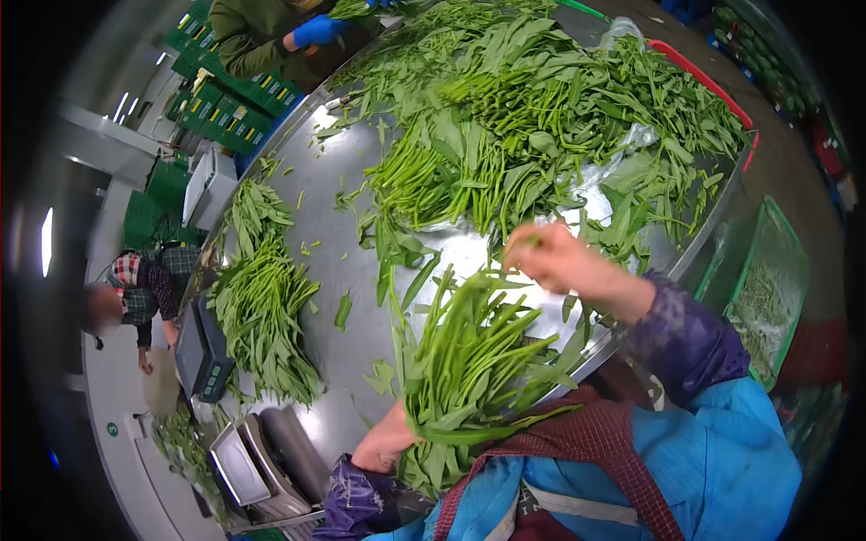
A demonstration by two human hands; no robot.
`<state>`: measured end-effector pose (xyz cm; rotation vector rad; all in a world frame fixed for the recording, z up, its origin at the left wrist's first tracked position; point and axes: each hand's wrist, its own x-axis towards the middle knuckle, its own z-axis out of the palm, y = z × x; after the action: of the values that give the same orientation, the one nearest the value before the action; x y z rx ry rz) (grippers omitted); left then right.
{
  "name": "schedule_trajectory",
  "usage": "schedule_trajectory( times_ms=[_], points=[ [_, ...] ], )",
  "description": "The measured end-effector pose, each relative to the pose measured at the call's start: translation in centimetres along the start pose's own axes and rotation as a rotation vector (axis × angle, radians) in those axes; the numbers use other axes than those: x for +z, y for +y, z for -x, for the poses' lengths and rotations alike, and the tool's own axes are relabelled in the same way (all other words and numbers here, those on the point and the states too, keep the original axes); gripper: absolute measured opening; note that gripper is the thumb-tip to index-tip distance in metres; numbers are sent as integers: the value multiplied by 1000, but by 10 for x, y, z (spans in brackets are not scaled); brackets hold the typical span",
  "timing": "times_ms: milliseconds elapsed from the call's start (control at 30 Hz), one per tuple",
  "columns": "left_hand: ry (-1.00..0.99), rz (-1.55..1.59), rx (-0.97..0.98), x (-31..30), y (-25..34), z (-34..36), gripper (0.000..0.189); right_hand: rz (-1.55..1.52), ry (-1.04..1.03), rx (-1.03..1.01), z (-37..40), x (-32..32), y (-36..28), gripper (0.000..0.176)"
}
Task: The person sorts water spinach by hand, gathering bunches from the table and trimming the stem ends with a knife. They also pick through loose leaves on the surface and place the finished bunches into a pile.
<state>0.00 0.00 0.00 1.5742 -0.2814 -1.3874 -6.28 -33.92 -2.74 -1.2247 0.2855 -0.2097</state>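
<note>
Held bunch: a thick bunch of leafy greens (469, 352) is over the near edge of the metal table (347, 243), against the person's front, cut stems up and outward, leaves hanging below.
Left hand: the left hand (388, 439) is at the lower left side of the bunch, partly hidden by leaves; it seems to grip it, but I cannot tell how the fingertips close.
Right hand: the right hand (561, 260) is raised just above the stem ends, fingers curled in toward the thumb, a small bit of green showing at the fingertips.
Main heap: a large heap of greens (514, 117) covers the far and right part of the table, stems and leaves mixed.
Side pile: another pile of greens (266, 311) lies on the left, beside a dark scale (206, 352).
Co-worker across: a person in a green top (257, 41) holds greens in blue-gloved hands (318, 31).
Co-worker at left: a person in a checked vest (140, 302) stands near the scale.
Right side: a green crate (767, 288) with plant bits inside stands beyond the table's edge.
</note>
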Motion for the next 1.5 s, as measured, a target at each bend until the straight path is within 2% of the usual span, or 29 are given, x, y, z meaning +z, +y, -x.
schedule_trajectory(
  times_ms=[67, 100, 133, 200, 233, 300, 333, 367, 433, 500, 567, 633, 700, 767, 833, 867, 933, 967, 1033, 1100, 1167, 1233, 1267, 1333, 1367, 1400, 1433, 1467, 1500],
  points=[
    [-32, 14, -25, -10, 3, 17, 78, -81, 61, -54, -5, -12, -14, 18],
    [-108, 119, -24, 26, -22, -13, 78, -16, 161, -18, 13, -57, -38, 18],
    [-94, 169, -68, 21, -20, -9, 77, -39, 150, -24, 12, -48, -39, 18],
    [-66, 208, -116, 14, -12, -4, 76, 347, 4, -80, 15, -13, -36, 19],
    [-43, 200, -131, 19, -7, -5, 74, 452, -141, -79, 22, 5, -34, 20],
    [-11, 193, -143, 28, 3, -5, 73, 953, -127, -383, 43, 40, -29, 39],
    [0, 235, -187, 32, 6, -3, 72, 1102, -93, -463, 47, 53, -19, 49],
    [11, 275, -233, 34, 7, 0, 71, 1195, -86, -545, 51, 62, -8, 49],
    [33, 205, -194, 28, -10, 6, 69, 1170, -183, -680, 47, 68, 11, 45],
    [43, 140, -147, 25, -15, 8, 68, 1133, -157, -700, 48, 64, 6, 40],
    [72, 202, -224, 29, -17, 10, 68, 1102, -146, -713, 50, 66, 4, 35],
    [38, 220, -220, 31, -19, 8, 67, 1108, -279, -709, 53, 71, 10, 28],
    [21, 141, -254, 35, -15, 7, 66, 1125, -317, -676, 47, 70, 27, 19],
    [41, 154, -261, 38, -18, 12, 66, 1247, -164, -800, 28, 53, 30, 16],
    [78, 157, -274, 39, -21, 16, 67, 808, 142, -613, -2, 16, 10, 13],
    [79, 163, -272, 38, -24, 16, 67, 811, 135, -612, -3, 13, 2, 13],
    [76, 201, -332, 35, -30, 16, 67, 790, -58, -353, 2, 10, -15, 16],
    [76, 201, -335, 39, -27, 15, 67, 904, -107, -350, 14, 27, -19, 17],
    [108, 204, -336, 48, -15, 12, 69, 1005, -126, -487, 14, 39, 7, 15],
    [98, 256, -350, 51, -12, 12, 70, 985, -179, -487, 3, 35, 25, 15],
    [107, 161, -311, 51, -15, 10, 69, 960, -233, -485, -9, 24, 29, 14],
    [122, 181, -304, 54, -17, 12, 69, 1083, 193, -710, -22, 2, 21, 12],
    [132, 191, -285, 54, -16, 9, 68, 1083, 185, -715, -22, -2, 13, 12],
    [146, 249, -300, 49, -23, 3, 67, 923, 45, -633, -13, -2, -4, 12],
    [153, 294, -333, 48, -26, 5, 66, 800, -85, -743, -7, 10, 5, 13],
    [174, 204, -267, 53, -19, 2, 66, 939, -265, -624, 10, 24, 0, 26],
    [179, 202, -266, 55, -16, -2, 66, 907, -309, -654, 20, 39, 8, 39],
    [175, 179, -187, 58, -15, -5, 66, 1008, -368, -624, 25, 52, 14, 40],
    [169, 157, -113, 59, -14, -6, 65, 1051, -466, -511, 25, 60, 20, 31]
  ],
)
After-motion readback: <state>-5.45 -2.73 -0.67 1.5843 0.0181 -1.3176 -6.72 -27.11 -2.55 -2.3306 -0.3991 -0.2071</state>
